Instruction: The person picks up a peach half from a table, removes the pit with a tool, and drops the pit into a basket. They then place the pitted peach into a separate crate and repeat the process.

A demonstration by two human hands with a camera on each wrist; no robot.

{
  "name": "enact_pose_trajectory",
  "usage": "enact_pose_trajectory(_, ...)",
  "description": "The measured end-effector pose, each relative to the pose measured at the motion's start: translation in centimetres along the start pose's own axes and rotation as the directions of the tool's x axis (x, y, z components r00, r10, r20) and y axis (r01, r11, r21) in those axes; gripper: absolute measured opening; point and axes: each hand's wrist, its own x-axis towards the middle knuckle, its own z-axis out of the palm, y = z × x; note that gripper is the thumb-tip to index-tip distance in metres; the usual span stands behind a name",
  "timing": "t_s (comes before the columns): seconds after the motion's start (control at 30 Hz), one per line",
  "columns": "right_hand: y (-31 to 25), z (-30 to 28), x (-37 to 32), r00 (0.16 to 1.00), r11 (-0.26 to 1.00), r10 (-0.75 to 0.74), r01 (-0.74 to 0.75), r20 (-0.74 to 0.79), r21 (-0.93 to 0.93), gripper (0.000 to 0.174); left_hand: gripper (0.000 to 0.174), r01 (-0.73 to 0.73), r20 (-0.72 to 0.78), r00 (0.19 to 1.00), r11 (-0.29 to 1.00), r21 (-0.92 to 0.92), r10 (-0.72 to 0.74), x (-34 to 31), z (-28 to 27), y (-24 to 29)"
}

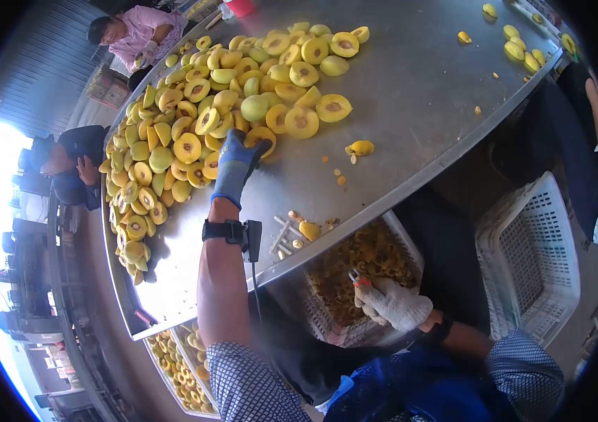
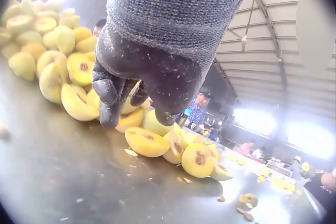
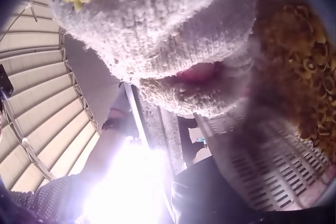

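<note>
A large heap of halved yellow peaches (image 1: 188, 148) lies on the metal table, several showing brown pit hollows. My left hand (image 1: 234, 167), in a blue and dark grey glove, reaches to the heap's near edge. In the left wrist view its fingers (image 2: 108, 103) and thumb are spread, pointing down at peach halves (image 2: 147, 141). My right hand (image 1: 394, 304), in a white knit glove, grips a small tool with a metal tip (image 1: 354, 275) and a red part. It hovers over a crate (image 1: 406, 243) of brownish peach pieces below the table edge; the palm hides most of the tool.
A white basket (image 1: 524, 243) stands at the right, and another crate of peach pieces (image 1: 176, 369) sits lower left. Loose pits and scraps (image 1: 297, 244) lie near the table edge (image 1: 376, 209). Other people are around the table, one in a pink top (image 1: 145, 32).
</note>
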Motion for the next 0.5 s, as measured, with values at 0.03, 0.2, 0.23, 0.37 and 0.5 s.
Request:
enact_pose_trajectory(0.03, 0.1, 0.1, 0.2, 1.0, 1.0, -0.022, 0.022, -0.01, 0.009, 0.024, 0.054, 0.028, -0.003, 1.0, 0.982, -0.185, -0.029, 0.1, 0.3, -0.2)
enact_pose_trajectory(0.2, -1.4, 1.2, -1.6, 0.989, 0.958, -0.136, 0.116, -0.059, -0.263, 0.035, 0.049, -0.023, -0.087, 0.996, 0.921, -0.388, -0.011, -7.3, -2.1, 2.3)
enact_pose_trajectory(0.23, -2.3, 1.6, -2.2, 0.981, 0.91, -0.18, 0.138, -0.073, -0.392, 0.037, 0.047, -0.012, -0.076, 0.997, 0.9, -0.435, -0.024, -10.0, -3.1, 3.3)
enact_pose_trajectory(0.37, -3.5, 4.6, -2.1, 0.801, 0.499, -0.598, 0.355, -0.018, -0.791, 0.043, 0.034, -0.065, -0.12, 0.993, 0.787, -0.613, -0.011, -20.6, -3.4, 3.9)
enact_pose_trajectory(0.5, -5.7, 8.7, -2.7, 0.768, 0.366, -0.632, 0.412, 0.102, -0.834, 0.043, 0.026, -0.022, -0.147, 0.969, 0.525, -0.851, -0.197, -28.2, 1.0, 3.4)
